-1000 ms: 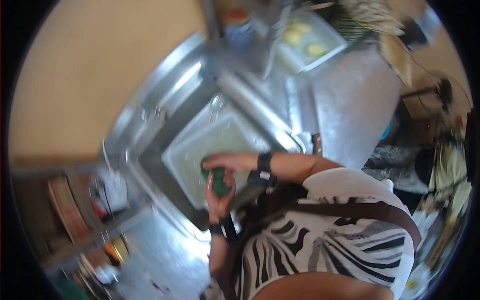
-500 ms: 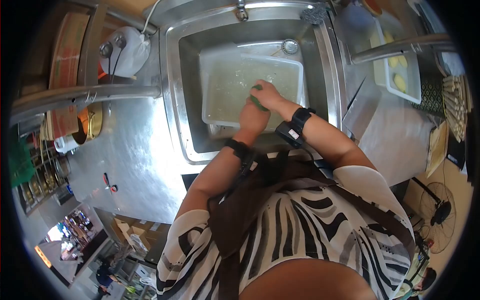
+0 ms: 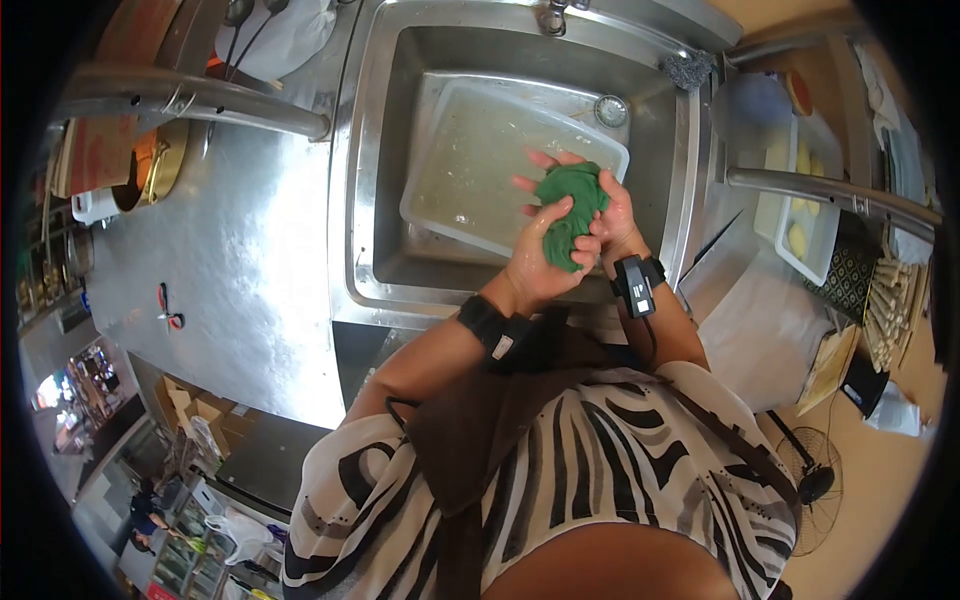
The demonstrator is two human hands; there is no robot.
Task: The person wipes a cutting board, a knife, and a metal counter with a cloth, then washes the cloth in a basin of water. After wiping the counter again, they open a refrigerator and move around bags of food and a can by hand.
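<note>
A crumpled green cloth (image 3: 572, 200) is between my two hands above the sink. My left hand (image 3: 538, 262) grips its lower part, thumb on top and fingers curled round the near end. My right hand (image 3: 620, 218) supports the cloth from behind, its thumb along the right side and several fingertips sticking out past the left edge. Below lies a translucent white tub (image 3: 425, 215) of cloudy water, set at an angle in the metal sink (image 3: 390, 130). Part of each palm is hidden by the cloth.
A drain strainer (image 3: 611, 111) and a scouring pad (image 3: 687, 69) are at the sink's far right, near the tap (image 3: 553, 18). Red-handled scissors (image 3: 168, 308) lie on the left counter (image 3: 240, 250). Metal rails (image 3: 220, 108) stand at both sides. A person (image 3: 147, 515) is at lower left.
The cloth was squeezed tight between both fists over the tub; now it is loosened and bulges out. My hands have turned palms up and come nearer my body. The camera view has shifted.
</note>
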